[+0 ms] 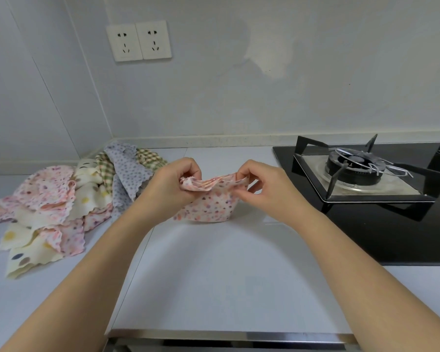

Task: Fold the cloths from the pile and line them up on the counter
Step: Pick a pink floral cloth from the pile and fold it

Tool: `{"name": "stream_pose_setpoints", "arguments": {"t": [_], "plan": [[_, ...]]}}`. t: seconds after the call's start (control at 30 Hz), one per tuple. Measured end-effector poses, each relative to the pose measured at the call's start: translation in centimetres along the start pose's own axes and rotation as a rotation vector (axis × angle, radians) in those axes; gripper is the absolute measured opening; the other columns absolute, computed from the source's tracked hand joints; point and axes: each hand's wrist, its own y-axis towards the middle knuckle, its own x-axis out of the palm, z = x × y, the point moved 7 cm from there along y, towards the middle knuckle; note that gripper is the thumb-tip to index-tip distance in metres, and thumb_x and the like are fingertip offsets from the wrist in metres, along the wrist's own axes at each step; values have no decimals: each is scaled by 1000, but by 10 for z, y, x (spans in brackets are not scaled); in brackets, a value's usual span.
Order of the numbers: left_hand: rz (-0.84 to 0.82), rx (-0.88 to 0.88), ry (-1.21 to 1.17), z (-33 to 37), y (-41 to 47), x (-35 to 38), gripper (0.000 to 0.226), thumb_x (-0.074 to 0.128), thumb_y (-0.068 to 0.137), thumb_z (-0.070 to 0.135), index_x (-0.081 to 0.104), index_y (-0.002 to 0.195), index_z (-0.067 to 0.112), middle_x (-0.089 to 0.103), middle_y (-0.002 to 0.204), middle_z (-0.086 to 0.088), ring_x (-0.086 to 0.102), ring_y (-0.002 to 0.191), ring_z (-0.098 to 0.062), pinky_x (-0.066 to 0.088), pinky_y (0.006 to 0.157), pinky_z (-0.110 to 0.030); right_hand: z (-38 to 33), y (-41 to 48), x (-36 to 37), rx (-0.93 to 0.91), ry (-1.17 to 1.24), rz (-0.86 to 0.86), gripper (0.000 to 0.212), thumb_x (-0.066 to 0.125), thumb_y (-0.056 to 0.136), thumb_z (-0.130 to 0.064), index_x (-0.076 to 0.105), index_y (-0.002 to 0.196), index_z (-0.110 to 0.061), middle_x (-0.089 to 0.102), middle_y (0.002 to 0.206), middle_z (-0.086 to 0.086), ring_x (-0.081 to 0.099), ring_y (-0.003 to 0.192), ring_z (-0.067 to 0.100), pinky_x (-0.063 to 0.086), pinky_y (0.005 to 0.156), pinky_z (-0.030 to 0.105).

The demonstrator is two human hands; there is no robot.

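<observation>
Both hands pinch the top edge of a floral cloth (208, 204), left hand (174, 185) and right hand (258, 184) each with its grip clamped on a corner, above the surface (214, 275). It looks light, limp, best held by corners. The pile (69, 199) lies left.

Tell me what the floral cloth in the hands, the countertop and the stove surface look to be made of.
Floral cloth: thin, soft fabric, matte; it sags and bunches between the left hand and right hand. The fibre cannot be told.
Countertop: smooth, pale grey, faintly sheeny slab with a seam, probably stone or laminate.
Stove surface: glossy black, probably glass. Its pan support looks like matte black metal.
</observation>
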Motion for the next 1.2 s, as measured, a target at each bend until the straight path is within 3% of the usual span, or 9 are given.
{"name": "stream_pose_setpoints", "arguments": {"t": [0.17, 0.33, 0.53, 0.63, 0.73, 0.83, 0.93, 1.07, 1.2], "plan": [[8, 95, 50, 12, 0, -4, 36, 74, 73, -3, 50, 69, 23, 57, 75, 0, 50, 67, -20, 41, 57, -35, -2, 0, -3, -84, -60, 4, 11, 76, 78, -8, 66, 79, -11, 64, 86, -4, 59, 79, 7, 52, 66, 23], [40, 86, 64, 13, 1, -5, 29, 73, 76, 0, 59, 76, 25, 61, 76, 13, 54, 70, -3, 42, 61, -19, 1, -1, 10, -61, -118, -178, 7, 76, 80, -24, 73, 85, -21, 59, 92, -21, 58, 80, 2, 48, 71, 23], [58, 162, 73, 21, 1, -8, 16, 66, 76, 8, 68, 85, 22, 64, 83, 14, 59, 79, -1, 45, 70, -17, 2, -5, 23, 2, -194, -319, 28, 71, 82, -34, 54, 60, -32, 51, 80, -20, 48, 70, 6, 47, 70, 37], [24, 143, 77, 26, 1, -7, 25, 58, 77, 6, 68, 86, 27, 66, 82, 25, 61, 81, 4, 44, 65, -9, 3, -9, 37, 78, -221, -418, 45, 71, 81, -39, 42, 55, -18, 45, 69, -6, 39, 57, 12, 35, 57, 32], [-20, 147, 210, 24, 6, -6, 26, 59, 85, -2, 71, 92, 21, 69, 78, 15, 61, 79, -2, 44, 63, -13, 12, -13, 41, 200, -119, -442, 61, 67, 73, -56, 42, 62, -2, 39, 63, 3, 32, 56, 15, 28, 55, 31], [-47, 155, 281, 25, 24, -6, 14, 61, 88, 7, 69, 93, 17, 66, 75, 15, 59, 77, -3, 39, 64, -13, 15, -14, 40, 275, 85, -461, 52, 74, 79, -41, 53, 72, 6, 44, 61, 8, 38, 57, 14, 31, 56, 31], [-151, 95, 338, 21, 49, 0, 9, 60, 91, 22, 68, 92, 18, 64, 76, 17, 57, 75, 3, 39, 64, -11, 23, -14, 37, 334, 228, -476, 40, 74, 78, -38, 69, 85, 1, 68, 83, 20, 56, 72, 13, 43, 70, 32], [-274, 46, 320, 14, 88, 13, 11, 62, 90, 23, 65, 86, 14, 67, 77, 1, 57, 71, -5, 38, 59, -12, 42, -7, 18, 439, 446, -334, 6, 70, 85, -15, 72, 83, -10, 72, 78, 4, 66, 74, 13, 51, 69, 26], [-302, -13, 232, 19, 117, 14, 7, 62, 90, 24, 64, 83, 24, 65, 78, 10, 58, 72, -2, 39, 61, -13, 45, 8, 0, 533, 672, -164, 17, 74, 79, -8, 68, 95, -7, 72, 93, 5, 67, 83, 15, 55, 67, 27]]}}
